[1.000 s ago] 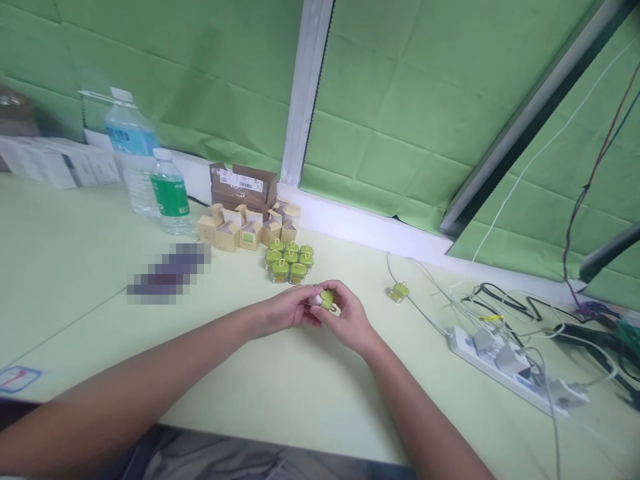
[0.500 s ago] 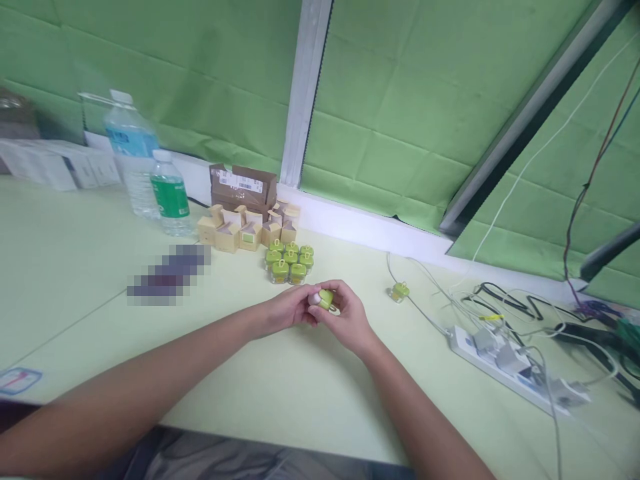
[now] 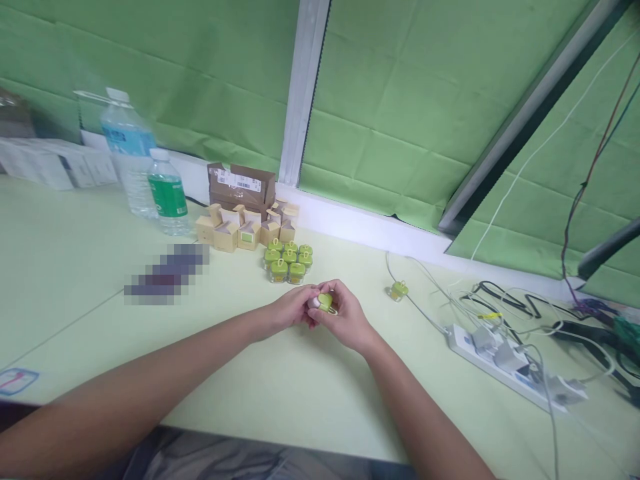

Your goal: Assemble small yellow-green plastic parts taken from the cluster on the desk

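Between both hands, just above the table, is a small jar with a green lid and a loop on top (image 3: 325,302). My left hand (image 3: 294,308) closes round its pale body, which the fingers mostly cover. The fingers and thumb of my right hand (image 3: 346,316) press against the green lid, and the loop points to the lower right. Beyond my hands stands a tight group of several similar green-lidded jars (image 3: 289,259) with clear bodies. One more such jar (image 3: 399,291) sits apart to the right, beside a cable.
Behind the jars stand several small open cardboard boxes (image 3: 237,235) and a larger brown carton (image 3: 240,187). Two water bottles, one large (image 3: 131,157) and one small (image 3: 169,197), are at the left. A white power strip (image 3: 500,367) with plugs and tangled cables lies at the right.
The green lid has turned slightly in my right hand's fingers, and its loop shows more clearly. Both hands stay in nearly the same place. The whole view has shifted a little.
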`<act>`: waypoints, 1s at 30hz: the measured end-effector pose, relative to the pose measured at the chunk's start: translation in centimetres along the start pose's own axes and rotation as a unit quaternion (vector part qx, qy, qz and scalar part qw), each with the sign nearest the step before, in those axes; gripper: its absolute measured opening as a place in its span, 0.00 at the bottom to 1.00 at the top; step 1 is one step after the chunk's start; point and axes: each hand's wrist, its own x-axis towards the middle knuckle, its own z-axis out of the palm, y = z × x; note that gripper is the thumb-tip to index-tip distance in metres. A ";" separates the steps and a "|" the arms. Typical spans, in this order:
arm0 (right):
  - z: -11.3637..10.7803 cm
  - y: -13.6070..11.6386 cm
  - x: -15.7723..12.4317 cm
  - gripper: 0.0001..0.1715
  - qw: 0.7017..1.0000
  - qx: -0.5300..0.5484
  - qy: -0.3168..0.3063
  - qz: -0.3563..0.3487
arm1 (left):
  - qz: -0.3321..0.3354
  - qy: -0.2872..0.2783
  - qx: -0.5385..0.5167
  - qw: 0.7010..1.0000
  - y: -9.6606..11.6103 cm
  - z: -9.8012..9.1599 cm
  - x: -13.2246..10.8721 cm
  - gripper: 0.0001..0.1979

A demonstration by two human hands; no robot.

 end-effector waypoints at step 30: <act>-0.2 0.3 -0.1 0.18 0.983 -0.164 0.050 -0.066 | 0.005 0.046 -0.002 0.999 0.4 -0.2 0.0 0.10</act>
